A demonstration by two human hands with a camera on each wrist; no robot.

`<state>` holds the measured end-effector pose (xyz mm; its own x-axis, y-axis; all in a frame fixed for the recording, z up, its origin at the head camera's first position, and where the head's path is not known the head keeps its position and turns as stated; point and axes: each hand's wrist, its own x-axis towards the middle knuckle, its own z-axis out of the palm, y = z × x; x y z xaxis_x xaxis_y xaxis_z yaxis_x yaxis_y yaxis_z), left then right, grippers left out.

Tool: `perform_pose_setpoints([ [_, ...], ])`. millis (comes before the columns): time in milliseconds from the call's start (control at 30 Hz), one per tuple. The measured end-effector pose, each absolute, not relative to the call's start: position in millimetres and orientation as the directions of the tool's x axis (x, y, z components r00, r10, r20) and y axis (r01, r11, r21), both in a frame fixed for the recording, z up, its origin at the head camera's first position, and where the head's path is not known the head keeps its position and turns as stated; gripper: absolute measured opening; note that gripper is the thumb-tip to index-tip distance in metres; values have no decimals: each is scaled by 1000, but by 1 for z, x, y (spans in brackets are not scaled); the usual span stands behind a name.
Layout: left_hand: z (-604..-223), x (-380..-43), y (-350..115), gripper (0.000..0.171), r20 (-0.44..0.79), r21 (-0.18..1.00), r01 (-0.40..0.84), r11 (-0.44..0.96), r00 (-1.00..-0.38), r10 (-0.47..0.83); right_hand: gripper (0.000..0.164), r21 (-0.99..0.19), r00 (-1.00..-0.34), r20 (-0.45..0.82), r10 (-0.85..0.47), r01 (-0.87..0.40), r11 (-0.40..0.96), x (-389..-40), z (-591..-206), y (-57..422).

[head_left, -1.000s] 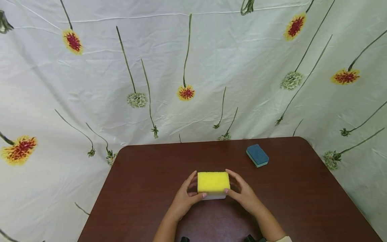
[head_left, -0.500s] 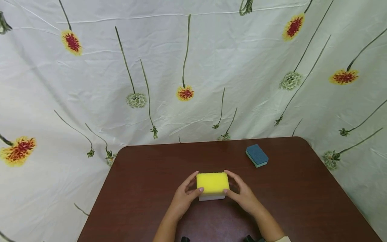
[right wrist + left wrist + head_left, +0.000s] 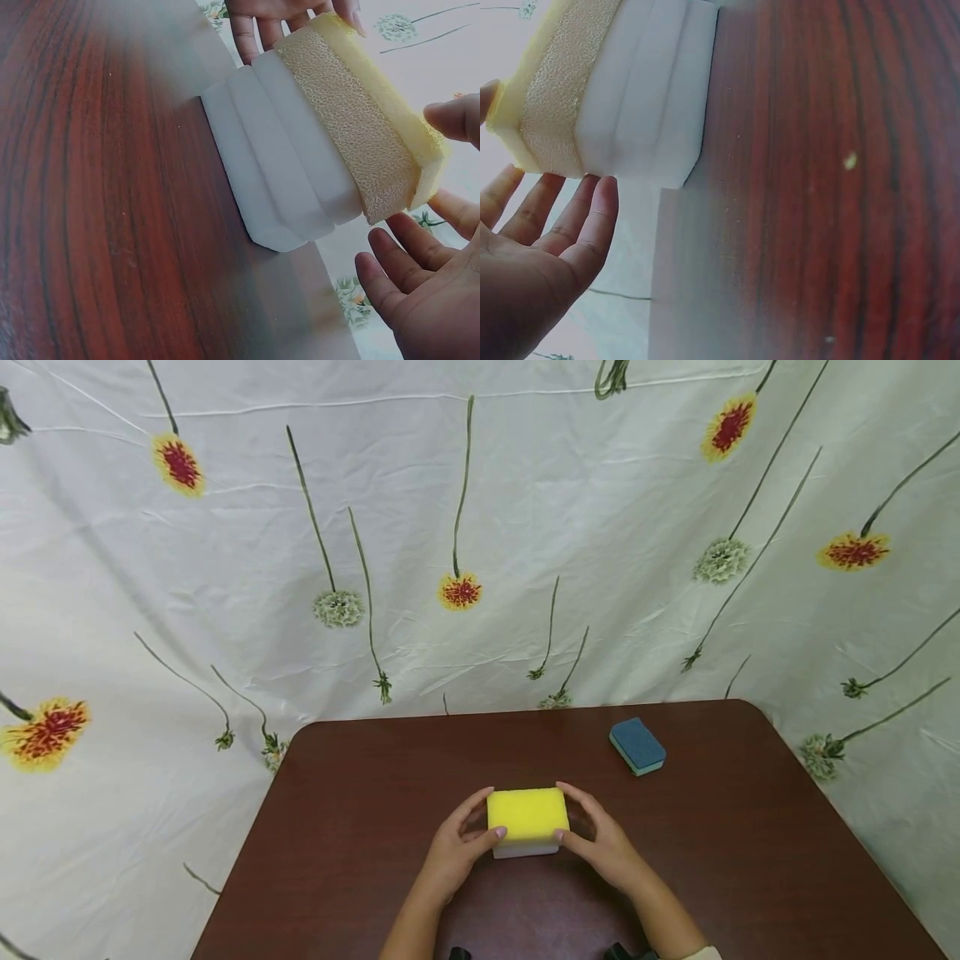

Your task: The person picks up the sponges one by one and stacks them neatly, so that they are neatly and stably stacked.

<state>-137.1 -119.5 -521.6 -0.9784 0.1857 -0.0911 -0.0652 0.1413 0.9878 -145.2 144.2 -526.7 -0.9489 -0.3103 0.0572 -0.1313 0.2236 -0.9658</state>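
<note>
A yellow sponge (image 3: pixel 528 814) lies flat atop a low stack of white foam blocks (image 3: pixel 277 150) on the table. Both wrist views show its bright yellow layer over a porous beige one, with the white layers beneath. At its left end, my left hand (image 3: pixel 450 852) holds the sponge, thumb at the near edge and fingers reaching round to the far side. My right hand (image 3: pixel 611 843) holds the opposite end likewise, with its thumb at the near corner and index fingertip at the far one. The lower fingers of the left hand (image 3: pixel 540 247) come close to the white blocks.
Further back to the right, a blue sponge (image 3: pixel 637 745) with a light green underside lies on the dark brown table (image 3: pixel 360 827). Behind the table hangs a white cloth (image 3: pixel 405 468) printed with flowers. Small black objects (image 3: pixel 460 953) poke in at the bottom edge.
The left thumb has shifted slightly up along the sponge's near edge, and a little more of the white stack shows at the left. In the last half second almost nothing has moved.
</note>
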Motion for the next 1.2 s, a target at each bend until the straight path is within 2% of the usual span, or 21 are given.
perform_pose_setpoints([
  [267, -519, -137, -120, 70, -110, 985, -82, 153, -977, 185, 64, -967, -948, 86, -305, -154, 205, -145, -525, 144],
  [567, -518, -135, -118, 68, -101, 986, -76, 147, -980, 169, 56, -962, -960, 158, -230, -202, 181, -149, -524, 148],
  [1200, -520, -133, -119, 71, -93, 985, -63, 158, -977, 193, 53, -987, -995, 102, -25, -104, 123, -168, -524, 174],
])
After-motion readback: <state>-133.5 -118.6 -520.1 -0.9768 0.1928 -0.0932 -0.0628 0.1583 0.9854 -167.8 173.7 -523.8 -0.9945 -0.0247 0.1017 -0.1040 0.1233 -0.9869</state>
